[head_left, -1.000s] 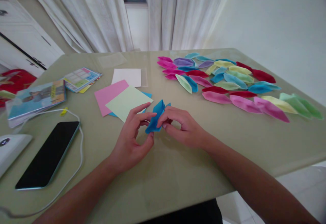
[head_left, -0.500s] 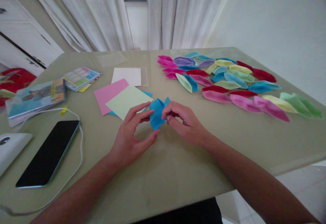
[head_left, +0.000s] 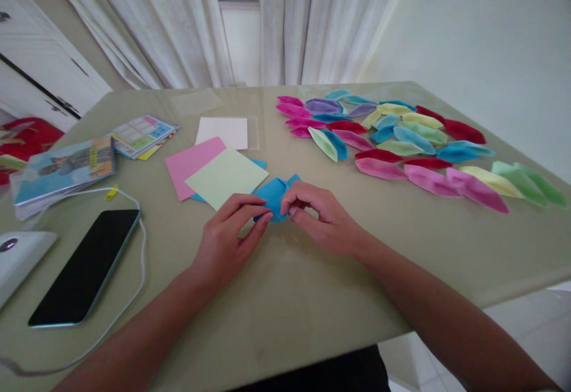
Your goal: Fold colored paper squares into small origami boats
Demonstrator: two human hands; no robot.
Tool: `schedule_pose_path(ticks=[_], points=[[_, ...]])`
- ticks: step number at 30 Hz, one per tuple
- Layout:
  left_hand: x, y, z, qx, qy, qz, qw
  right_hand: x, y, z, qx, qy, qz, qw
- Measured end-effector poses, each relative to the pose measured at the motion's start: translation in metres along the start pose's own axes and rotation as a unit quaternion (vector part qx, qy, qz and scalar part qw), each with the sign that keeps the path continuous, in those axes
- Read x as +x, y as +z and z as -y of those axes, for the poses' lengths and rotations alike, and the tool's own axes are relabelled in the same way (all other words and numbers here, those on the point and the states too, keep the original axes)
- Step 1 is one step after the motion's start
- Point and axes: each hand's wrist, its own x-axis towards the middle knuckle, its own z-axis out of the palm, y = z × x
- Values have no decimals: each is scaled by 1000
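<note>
A partly folded piece of blue paper (head_left: 272, 192) is held between my two hands, a little above the middle of the table. My left hand (head_left: 232, 231) pinches its left end between thumb and fingertips. On the other side, my right hand (head_left: 323, 216) grips the paper's right part with thumb and forefinger, and a blue corner pokes out above the knuckles. The fingers hide some of the folds. Just behind my left hand lie flat square sheets: light green (head_left: 227, 176), pink (head_left: 191, 166), and blue edges showing beneath.
Several folded paper pieces (head_left: 383, 169) in many colours lie in rows at the right. White sheets (head_left: 223, 132) lie behind the squares. On the left are a phone (head_left: 87, 267), a white cable (head_left: 143, 255), a booklet (head_left: 66, 169), printed cards (head_left: 143, 133) and a white device (head_left: 27, 261).
The blue paper has turned and its left part now lies flatter. My left fingers, spread apart before, have closed onto its left end. My right hand keeps its pinch.
</note>
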Motion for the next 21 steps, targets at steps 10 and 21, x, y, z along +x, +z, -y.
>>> schedule_pose_path(ticks=[10,21], points=[[-1,-3,-9,10,-4,21,1000,1,1,1,0,-13,18,1000],[0,-1,3,9,-2,-6,1000,1,-1,3,-5,-16,31,999]])
